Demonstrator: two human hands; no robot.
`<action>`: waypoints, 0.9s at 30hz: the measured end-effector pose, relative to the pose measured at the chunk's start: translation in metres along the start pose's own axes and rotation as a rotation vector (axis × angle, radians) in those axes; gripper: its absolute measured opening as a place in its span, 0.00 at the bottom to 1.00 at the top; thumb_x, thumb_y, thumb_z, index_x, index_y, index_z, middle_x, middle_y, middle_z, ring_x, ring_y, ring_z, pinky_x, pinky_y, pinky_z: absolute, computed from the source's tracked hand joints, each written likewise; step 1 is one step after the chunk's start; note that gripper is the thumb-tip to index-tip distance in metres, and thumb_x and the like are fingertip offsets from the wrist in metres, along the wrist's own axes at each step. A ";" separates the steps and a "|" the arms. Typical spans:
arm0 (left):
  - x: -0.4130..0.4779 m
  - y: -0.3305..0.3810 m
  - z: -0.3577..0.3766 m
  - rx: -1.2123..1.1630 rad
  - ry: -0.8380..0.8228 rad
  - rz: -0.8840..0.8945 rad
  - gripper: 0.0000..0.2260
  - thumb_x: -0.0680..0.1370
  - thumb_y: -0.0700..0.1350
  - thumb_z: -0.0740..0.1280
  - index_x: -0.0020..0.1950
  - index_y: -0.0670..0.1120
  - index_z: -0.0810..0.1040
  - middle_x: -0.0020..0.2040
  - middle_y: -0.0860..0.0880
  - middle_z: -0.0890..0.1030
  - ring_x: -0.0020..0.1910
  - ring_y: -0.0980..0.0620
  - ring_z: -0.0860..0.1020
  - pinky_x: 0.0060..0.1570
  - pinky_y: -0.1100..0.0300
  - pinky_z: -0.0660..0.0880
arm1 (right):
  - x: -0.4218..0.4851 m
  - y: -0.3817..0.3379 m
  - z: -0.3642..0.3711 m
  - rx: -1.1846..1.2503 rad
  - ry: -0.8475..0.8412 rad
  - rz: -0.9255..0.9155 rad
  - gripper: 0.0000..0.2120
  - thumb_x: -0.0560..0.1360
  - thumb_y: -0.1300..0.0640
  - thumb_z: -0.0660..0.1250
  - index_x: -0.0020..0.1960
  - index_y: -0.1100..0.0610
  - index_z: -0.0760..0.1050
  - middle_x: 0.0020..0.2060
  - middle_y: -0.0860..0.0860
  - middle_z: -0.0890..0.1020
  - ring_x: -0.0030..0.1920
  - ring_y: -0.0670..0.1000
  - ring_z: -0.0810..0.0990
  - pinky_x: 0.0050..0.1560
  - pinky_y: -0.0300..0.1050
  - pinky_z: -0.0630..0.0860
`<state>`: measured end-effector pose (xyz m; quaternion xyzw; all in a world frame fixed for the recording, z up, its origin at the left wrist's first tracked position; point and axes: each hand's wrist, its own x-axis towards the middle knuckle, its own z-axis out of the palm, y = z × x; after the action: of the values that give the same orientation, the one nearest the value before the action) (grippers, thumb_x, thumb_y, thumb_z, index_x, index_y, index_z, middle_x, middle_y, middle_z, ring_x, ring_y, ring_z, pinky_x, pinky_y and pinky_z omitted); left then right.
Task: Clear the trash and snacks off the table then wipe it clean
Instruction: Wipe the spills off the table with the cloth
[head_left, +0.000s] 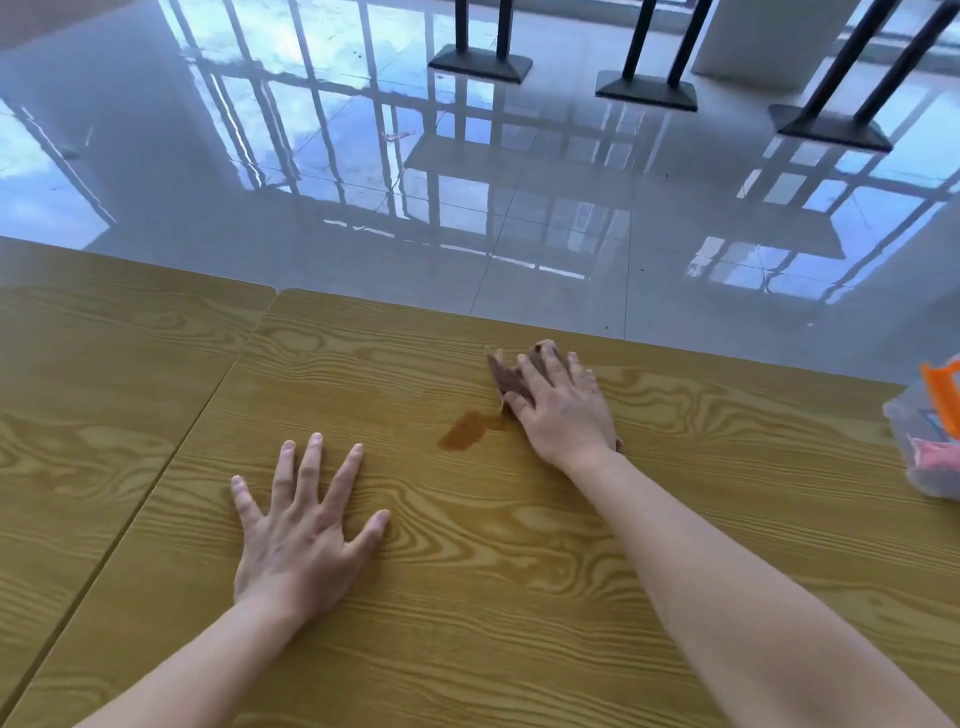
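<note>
My right hand (563, 408) presses flat on a brown cloth (505, 375) near the far edge of the wood-grain table (467, 571). Only the cloth's left part and a corner by my wrist show from under the hand. A brown wet stain (464, 430) lies on the tabletop just left of that hand, touching the cloth's edge. My left hand (304, 525) rests flat on the table, fingers spread, holding nothing, nearer to me and to the left of the stain.
A clear plastic bag (930, 441) with orange and pink items sits at the table's right edge. A second table (78, 389) butts against the left side. Beyond the far edge is glossy tiled floor (467, 182) with black table bases (480, 62).
</note>
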<state>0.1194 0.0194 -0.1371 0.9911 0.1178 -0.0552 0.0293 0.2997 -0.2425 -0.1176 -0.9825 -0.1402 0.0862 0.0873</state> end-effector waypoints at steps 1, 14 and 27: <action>-0.001 0.000 0.000 -0.004 0.004 0.000 0.35 0.71 0.75 0.37 0.76 0.64 0.36 0.80 0.50 0.38 0.77 0.49 0.33 0.70 0.31 0.36 | -0.008 -0.001 0.002 -0.015 -0.008 -0.083 0.29 0.80 0.34 0.44 0.79 0.40 0.50 0.80 0.45 0.46 0.80 0.54 0.45 0.79 0.55 0.45; -0.001 0.000 -0.001 -0.021 0.018 0.011 0.35 0.72 0.75 0.39 0.77 0.63 0.40 0.81 0.49 0.43 0.78 0.47 0.38 0.71 0.31 0.39 | -0.024 -0.005 0.008 -0.003 0.031 -0.119 0.29 0.82 0.40 0.45 0.80 0.50 0.54 0.80 0.50 0.51 0.80 0.54 0.48 0.79 0.53 0.47; 0.000 0.000 0.000 -0.028 0.024 0.005 0.35 0.73 0.74 0.40 0.77 0.63 0.40 0.80 0.48 0.43 0.78 0.47 0.38 0.71 0.31 0.38 | -0.069 -0.010 0.021 -0.048 0.040 -0.231 0.29 0.81 0.37 0.47 0.80 0.44 0.51 0.80 0.45 0.46 0.80 0.53 0.44 0.79 0.55 0.48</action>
<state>0.1191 0.0191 -0.1373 0.9915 0.1164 -0.0414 0.0420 0.2277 -0.2505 -0.1260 -0.9632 -0.2526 0.0525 0.0758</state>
